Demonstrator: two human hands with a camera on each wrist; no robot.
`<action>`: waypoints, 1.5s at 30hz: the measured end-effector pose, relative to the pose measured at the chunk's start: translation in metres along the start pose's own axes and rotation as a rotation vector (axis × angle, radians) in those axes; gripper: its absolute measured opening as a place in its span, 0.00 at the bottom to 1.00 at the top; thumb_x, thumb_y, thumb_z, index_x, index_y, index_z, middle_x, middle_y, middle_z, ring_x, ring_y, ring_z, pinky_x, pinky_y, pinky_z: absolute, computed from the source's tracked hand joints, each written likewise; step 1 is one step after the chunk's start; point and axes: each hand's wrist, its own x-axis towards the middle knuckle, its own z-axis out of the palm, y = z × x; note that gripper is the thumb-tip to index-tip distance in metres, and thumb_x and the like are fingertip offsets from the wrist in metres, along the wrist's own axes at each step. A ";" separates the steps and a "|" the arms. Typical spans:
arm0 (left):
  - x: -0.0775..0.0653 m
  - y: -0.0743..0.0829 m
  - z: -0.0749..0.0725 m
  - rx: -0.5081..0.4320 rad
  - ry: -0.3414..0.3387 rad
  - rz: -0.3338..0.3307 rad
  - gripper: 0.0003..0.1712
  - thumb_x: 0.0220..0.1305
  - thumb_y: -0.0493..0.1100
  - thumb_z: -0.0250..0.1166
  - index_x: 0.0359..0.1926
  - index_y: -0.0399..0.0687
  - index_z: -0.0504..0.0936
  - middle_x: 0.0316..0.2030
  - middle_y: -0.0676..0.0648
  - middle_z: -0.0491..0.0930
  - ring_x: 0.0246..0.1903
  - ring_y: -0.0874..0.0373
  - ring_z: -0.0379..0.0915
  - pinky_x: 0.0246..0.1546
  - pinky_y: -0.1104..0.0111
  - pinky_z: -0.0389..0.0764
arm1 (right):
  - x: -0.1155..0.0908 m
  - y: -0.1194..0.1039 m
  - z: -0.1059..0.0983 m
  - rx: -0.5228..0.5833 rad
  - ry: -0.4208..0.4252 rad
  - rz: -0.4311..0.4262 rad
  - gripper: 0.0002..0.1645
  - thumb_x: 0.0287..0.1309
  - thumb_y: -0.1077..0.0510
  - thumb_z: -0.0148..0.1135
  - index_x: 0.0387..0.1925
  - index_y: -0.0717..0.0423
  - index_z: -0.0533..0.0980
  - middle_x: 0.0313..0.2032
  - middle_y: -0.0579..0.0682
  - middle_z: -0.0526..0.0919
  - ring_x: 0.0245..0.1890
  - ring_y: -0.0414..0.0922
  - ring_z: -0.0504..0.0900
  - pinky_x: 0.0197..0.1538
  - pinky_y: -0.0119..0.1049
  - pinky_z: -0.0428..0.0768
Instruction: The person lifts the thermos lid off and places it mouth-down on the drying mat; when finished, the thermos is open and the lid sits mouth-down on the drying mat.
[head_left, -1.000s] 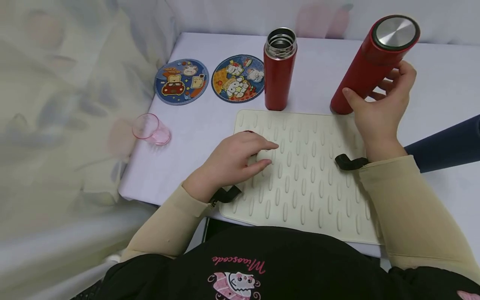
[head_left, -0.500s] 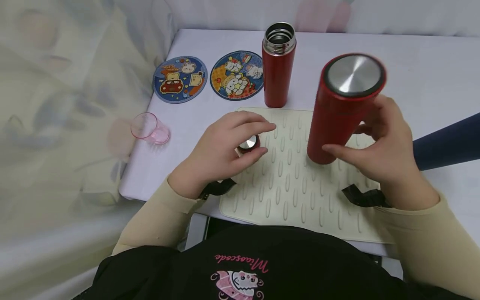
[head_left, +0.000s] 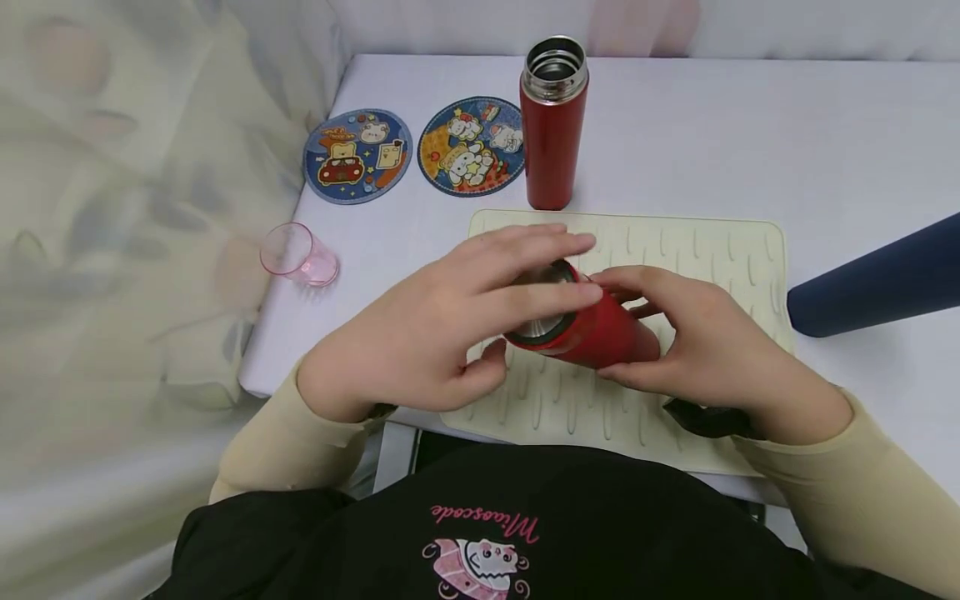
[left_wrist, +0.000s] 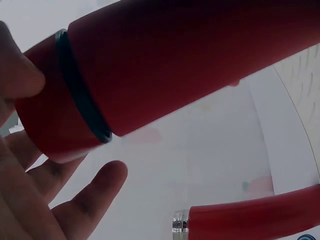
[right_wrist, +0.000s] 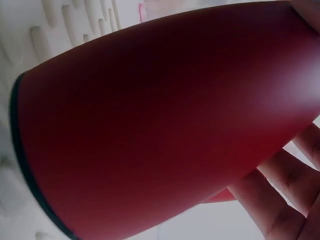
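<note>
My right hand (head_left: 678, 337) grips the body of a red flask (head_left: 603, 333), which is tilted low over a cream ribbed mat (head_left: 690, 242) with its lid end toward my left. My left hand (head_left: 517, 287) lies over that lid end with its fingers fairly straight. In the left wrist view the thumb touches the flask's lid (left_wrist: 55, 120) and one finger (left_wrist: 95, 192) stands off below it. The flask (right_wrist: 160, 125) fills the right wrist view. The small red cap seen earlier is hidden.
A second red flask (head_left: 552, 133), open at the top, stands just behind the mat. Two round cartoon coasters (head_left: 357, 156) (head_left: 471, 147) lie at the back left. A pink cup (head_left: 297, 254) lies near the table's left edge, and a navy cylinder (head_left: 877, 279) pokes in at the right.
My right hand carried the lidded red flask from the back right to the mat's middle and tipped it over. My left hand left the small red cap and moved onto the flask's lid end.
</note>
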 end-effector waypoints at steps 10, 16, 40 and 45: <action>-0.003 0.003 0.001 0.018 -0.076 0.001 0.36 0.60 0.23 0.54 0.65 0.49 0.87 0.70 0.39 0.79 0.71 0.45 0.75 0.78 0.53 0.71 | -0.001 0.000 0.005 -0.113 -0.021 -0.027 0.57 0.36 0.59 0.96 0.71 0.53 0.77 0.59 0.50 0.89 0.51 0.47 0.89 0.49 0.55 0.91; -0.007 0.003 -0.005 -0.019 -0.111 -0.039 0.28 0.64 0.30 0.67 0.63 0.51 0.87 0.66 0.42 0.82 0.64 0.48 0.77 0.68 0.55 0.77 | -0.002 -0.003 0.007 -0.145 -0.053 -0.036 0.55 0.38 0.58 0.95 0.71 0.51 0.78 0.58 0.49 0.89 0.49 0.47 0.89 0.49 0.55 0.91; -0.020 0.006 0.002 0.117 -0.054 -0.026 0.26 0.72 0.33 0.73 0.69 0.48 0.85 0.73 0.39 0.80 0.76 0.40 0.74 0.77 0.50 0.74 | -0.004 0.000 0.006 -0.268 0.072 -0.100 0.56 0.33 0.59 0.96 0.69 0.53 0.80 0.56 0.54 0.90 0.53 0.56 0.90 0.50 0.61 0.91; -0.022 0.007 0.001 0.177 0.051 -0.094 0.30 0.64 0.50 0.83 0.64 0.47 0.87 0.60 0.42 0.87 0.59 0.49 0.85 0.63 0.56 0.86 | -0.004 -0.008 0.008 -0.274 0.064 -0.115 0.54 0.35 0.59 0.95 0.69 0.52 0.81 0.56 0.54 0.91 0.54 0.56 0.90 0.50 0.61 0.91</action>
